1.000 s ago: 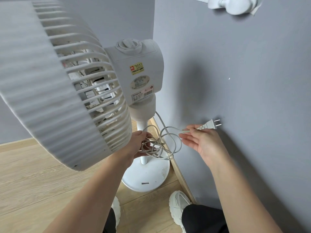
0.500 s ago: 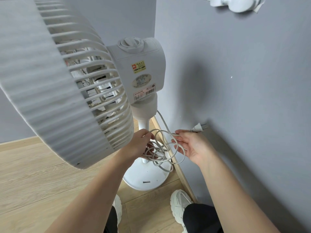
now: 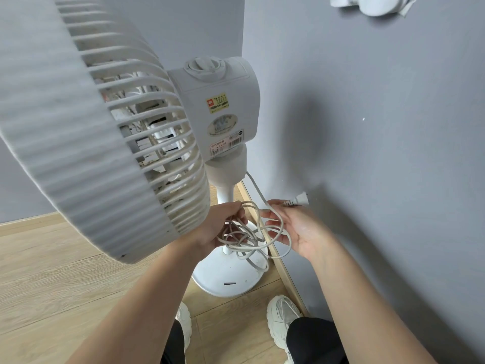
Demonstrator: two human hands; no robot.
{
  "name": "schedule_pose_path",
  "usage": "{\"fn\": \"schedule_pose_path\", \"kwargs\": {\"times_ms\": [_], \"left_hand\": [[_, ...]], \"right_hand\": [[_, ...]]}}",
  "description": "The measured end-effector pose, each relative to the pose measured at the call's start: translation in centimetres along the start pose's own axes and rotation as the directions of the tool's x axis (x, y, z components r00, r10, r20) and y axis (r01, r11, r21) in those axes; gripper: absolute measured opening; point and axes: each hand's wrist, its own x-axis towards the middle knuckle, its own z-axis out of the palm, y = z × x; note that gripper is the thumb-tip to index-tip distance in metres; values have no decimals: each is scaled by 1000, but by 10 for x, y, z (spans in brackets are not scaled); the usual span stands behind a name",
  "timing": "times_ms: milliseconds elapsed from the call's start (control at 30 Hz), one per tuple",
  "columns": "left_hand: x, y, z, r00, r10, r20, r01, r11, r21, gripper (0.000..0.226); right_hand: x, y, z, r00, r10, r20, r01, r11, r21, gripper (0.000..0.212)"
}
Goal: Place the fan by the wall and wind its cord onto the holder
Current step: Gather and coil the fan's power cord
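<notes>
A white pedestal fan (image 3: 215,106) stands in the corner beside the grey wall (image 3: 380,153), its round base (image 3: 225,274) on the wooden floor. Its white cord (image 3: 252,237) runs down from the neck and hangs in several loose loops in front of the pole. My left hand (image 3: 220,227) grips the bundle of loops. My right hand (image 3: 296,227) holds the cord near its end, palm up, with a loop over the fingers. The plug (image 3: 300,199) sticks out past the fingertips, close to the wall. No cord holder can be made out on the fan.
The big fan grille (image 3: 86,132) fills the upper left, close to my head. A white fixture (image 3: 370,3) is mounted high on the wall. A wooden skirting board (image 3: 278,258) runs along the wall. My two white shoes (image 3: 280,319) stand just behind the base.
My right hand has moved left and down toward the left hand, bringing the plug nearer the fan pole. The cord loops have grown and hang lower.
</notes>
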Motion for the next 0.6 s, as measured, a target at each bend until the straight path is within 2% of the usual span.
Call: {"fn": "schedule_pose_path", "kwargs": {"times_ms": [100, 233, 300, 367, 467, 533, 600], "left_hand": [[2, 0, 2, 1000, 18, -25, -19, 1000, -24, 34], [4, -1, 1, 997, 24, -69, -27, 999, -29, 34], [5, -1, 0, 996, 36, -87, -36, 999, -6, 33], [5, -1, 0, 994, 46, -99, -42, 998, 39, 32], [6, -2, 0, 990, 53, -134, -37, 992, 117, 31], [6, -2, 1, 986, 53, -157, -31, 990, 140, 31], [5, -3, 2, 983, 55, -175, -26, 986, 163, 30]], "right_hand": [[2, -1, -3, 1000, 22, 12, -22, 1000, 3, 13], [1, -4, -11, 997, -10, -71, -6, 976, -220, 24], [1, -6, -14, 976, -144, -165, 84, 942, -326, 21], [-1, -7, -15, 911, -362, -199, 280, 895, -347, 14], [-8, -6, -11, 790, -611, -52, 553, 746, -371, 18], [-13, -2, -5, 744, -662, 89, 613, 624, -485, 15], [-13, 5, 0, 740, -649, 176, 610, 537, -583, 11]]}}
